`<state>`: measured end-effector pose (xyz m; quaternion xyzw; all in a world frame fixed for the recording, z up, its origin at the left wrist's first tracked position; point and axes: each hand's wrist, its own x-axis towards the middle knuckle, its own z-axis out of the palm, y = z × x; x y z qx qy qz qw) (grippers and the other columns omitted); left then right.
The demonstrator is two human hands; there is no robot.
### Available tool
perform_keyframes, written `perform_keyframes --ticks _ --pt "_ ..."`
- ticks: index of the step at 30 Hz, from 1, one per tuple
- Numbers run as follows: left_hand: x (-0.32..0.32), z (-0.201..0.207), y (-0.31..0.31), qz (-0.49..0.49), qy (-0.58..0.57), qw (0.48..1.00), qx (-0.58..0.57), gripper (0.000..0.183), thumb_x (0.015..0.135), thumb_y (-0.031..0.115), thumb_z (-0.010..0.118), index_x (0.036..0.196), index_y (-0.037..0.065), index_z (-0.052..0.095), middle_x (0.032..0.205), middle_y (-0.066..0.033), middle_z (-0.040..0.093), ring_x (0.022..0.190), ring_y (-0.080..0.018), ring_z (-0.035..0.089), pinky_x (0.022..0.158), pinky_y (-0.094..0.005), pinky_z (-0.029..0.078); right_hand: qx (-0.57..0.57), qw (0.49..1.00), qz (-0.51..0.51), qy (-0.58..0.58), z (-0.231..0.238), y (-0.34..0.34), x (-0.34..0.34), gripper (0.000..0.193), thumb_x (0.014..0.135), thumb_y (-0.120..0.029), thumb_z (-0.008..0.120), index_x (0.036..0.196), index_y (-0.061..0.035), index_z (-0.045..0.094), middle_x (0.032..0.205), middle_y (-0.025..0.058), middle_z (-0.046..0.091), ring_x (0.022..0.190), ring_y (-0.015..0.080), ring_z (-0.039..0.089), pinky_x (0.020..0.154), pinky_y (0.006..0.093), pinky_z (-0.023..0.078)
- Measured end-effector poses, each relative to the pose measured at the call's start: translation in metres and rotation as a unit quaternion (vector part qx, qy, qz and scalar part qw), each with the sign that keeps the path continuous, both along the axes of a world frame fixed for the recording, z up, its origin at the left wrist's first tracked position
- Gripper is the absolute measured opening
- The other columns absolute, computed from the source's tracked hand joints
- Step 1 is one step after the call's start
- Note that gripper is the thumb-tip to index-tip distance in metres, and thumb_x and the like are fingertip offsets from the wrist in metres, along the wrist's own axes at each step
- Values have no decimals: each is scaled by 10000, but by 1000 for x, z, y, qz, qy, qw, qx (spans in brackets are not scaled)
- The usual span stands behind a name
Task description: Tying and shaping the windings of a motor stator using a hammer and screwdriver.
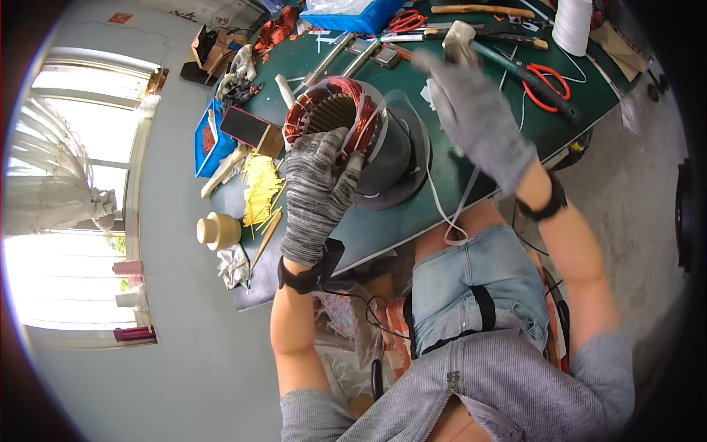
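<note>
A motor stator (331,110) with red-brown copper windings and a grey housing sits tilted on a dark round base (423,151) on the green table. My left hand (318,188), in a grey knit glove, grips the near edge of the winding ring, thumb outside it. My right hand (479,114), also gloved, is raised over the table to the right of the stator, its fingers smeared by motion. A thin white cord (434,199) runs from the stator, loops below the table edge and rises toward my right hand.
Yellow sticks (261,188), a phone (245,127) and a blue bin (210,140) lie left of the stator. Red-handled scissors (547,88), a green-and-black tool handle (541,87) and a white thread cone (573,28) are at the right. A blue tray (346,20) stands behind.
</note>
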<state>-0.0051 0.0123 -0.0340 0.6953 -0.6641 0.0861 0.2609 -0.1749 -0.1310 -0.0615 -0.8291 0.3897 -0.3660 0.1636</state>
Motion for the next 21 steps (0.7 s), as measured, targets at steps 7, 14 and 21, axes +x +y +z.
perform_keyframes --ticks 7,14,21 --pt "2 5 -7 -15 64 997 43 294 765 171 673 1029 51 624 896 -158 630 809 -313 613 697 -417 481 -9 964 205 -170 -27 55 3 597 731 -95 660 1294 -208 495 1020 104 550 981 303 543 818 380 478" --pt "6 24 -12 -22 -86 980 178 386 794 325 654 1075 64 616 1078 -203 603 1047 -373 549 972 -446 380 -77 944 176 -270 -32 67 36 521 807 -77 585 1288 -185 418 1009 108 529 923 246 567 760 376 490" --pt "-1 5 8 170 -172 970 12 831 744 430 698 1394 67 328 1417 -174 352 1388 -388 128 1104 -529 19 439 737 493 -143 -10 56 -26 170 876 -79 472 1016 -30 555 874 86 562 707 201 575 640 315 490"
